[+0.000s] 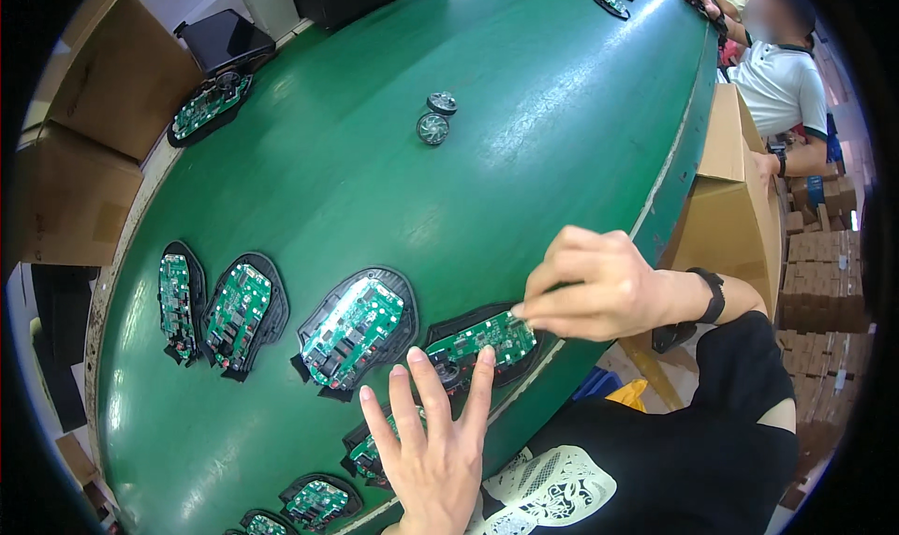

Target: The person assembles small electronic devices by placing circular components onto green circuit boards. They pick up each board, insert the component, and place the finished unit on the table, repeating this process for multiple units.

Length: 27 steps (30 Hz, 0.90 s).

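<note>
Green board (492, 338) at right grip's (599, 287) 8 o'clock, axis 8–2; right pinched, contents unclear; left grip (435, 460) splayed, touching board.

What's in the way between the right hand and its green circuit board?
Nothing visible: the right hand is at the right end of the green circuit board. The left hand reaches over its near edge, clear of that end.

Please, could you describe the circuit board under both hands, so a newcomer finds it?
On the green table, find the edge nearest the black shirt. A black-rimmed green circuit board lies there. Unlike its neighbours, it has the right hand at its right end.
</note>
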Available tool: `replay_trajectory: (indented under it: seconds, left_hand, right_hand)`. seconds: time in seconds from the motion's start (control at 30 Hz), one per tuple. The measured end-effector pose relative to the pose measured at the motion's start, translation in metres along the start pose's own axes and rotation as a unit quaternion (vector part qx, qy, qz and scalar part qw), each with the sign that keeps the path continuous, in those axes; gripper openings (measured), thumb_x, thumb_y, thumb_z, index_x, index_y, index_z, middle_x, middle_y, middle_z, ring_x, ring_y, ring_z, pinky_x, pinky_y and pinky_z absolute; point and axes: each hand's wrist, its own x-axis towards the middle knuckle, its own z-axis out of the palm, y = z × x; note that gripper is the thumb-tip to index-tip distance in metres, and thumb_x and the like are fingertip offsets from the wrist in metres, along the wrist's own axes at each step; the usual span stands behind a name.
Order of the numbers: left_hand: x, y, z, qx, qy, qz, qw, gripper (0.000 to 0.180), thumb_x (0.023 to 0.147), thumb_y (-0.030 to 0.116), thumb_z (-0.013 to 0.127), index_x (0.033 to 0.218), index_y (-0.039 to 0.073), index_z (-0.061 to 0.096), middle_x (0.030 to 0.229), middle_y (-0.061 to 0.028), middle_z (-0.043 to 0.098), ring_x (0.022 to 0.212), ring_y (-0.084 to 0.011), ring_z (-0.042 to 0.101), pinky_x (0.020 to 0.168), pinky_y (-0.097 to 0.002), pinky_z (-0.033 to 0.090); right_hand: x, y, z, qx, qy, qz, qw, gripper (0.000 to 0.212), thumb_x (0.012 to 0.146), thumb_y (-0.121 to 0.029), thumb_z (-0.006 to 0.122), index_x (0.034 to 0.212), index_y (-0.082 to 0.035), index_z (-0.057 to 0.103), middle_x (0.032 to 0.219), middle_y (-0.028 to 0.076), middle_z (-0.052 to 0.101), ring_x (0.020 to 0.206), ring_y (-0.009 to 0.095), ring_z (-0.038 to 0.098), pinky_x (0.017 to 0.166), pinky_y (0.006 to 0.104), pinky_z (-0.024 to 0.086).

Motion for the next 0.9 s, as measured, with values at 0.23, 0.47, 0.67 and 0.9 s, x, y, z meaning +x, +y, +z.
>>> replay_trajectory:
  seconds: [0.23,0.47,0.67,0.9]
  left_hand:
    - [0.001,0.006,0.006,0.006,-0.010,0.007,1.000,0.056,0.088,0.012,0.057,0.140,0.034,0.055,0.136,-0.0236,0.049,0.121,-0.0370,0.049,0.107,-0.0609,0.037]
    - [0.003,0.009,0.003,0.009,-0.006,0.008,1.000,0.059,0.088,0.009,0.054,0.142,0.033,0.053,0.136,-0.0245,0.047,0.120,-0.0373,0.051,0.106,-0.0615,0.037]
    - [0.008,0.015,-0.007,0.006,-0.019,0.009,1.000,0.061,0.088,0.011,0.055,0.144,0.032,0.051,0.136,-0.0253,0.047,0.121,-0.0379,0.050,0.106,-0.0616,0.037]
    - [0.012,0.019,-0.010,0.002,-0.011,0.014,1.000,0.062,0.086,0.011,0.057,0.145,0.031,0.050,0.134,-0.0250,0.048,0.121,-0.0381,0.050,0.106,-0.0618,0.037]
  right_hand:
    - [-0.012,-0.002,-0.001,0.036,0.010,0.044,0.998,0.020,0.073,-0.008,0.078,0.092,-0.009,0.074,0.088,0.001,0.064,0.077,0.019,0.058,0.053,0.0307,0.049]
    - [-0.012,-0.011,0.008,-0.022,0.019,-0.019,0.999,0.018,0.071,-0.009,0.077,0.087,-0.007,0.070,0.087,0.001,0.061,0.078,0.018,0.058,0.052,0.0286,0.050]
    - [-0.006,-0.011,0.004,-0.033,0.026,-0.084,0.996,0.018,0.069,-0.006,0.076,0.084,-0.002,0.066,0.085,0.002,0.057,0.077,0.016,0.057,0.048,0.0269,0.051]
    - [-0.004,-0.006,-0.009,-0.043,-0.031,-0.104,0.993,0.015,0.071,-0.009,0.075,0.082,-0.003,0.066,0.085,0.001,0.056,0.082,0.015,0.058,0.047,0.0244,0.048]
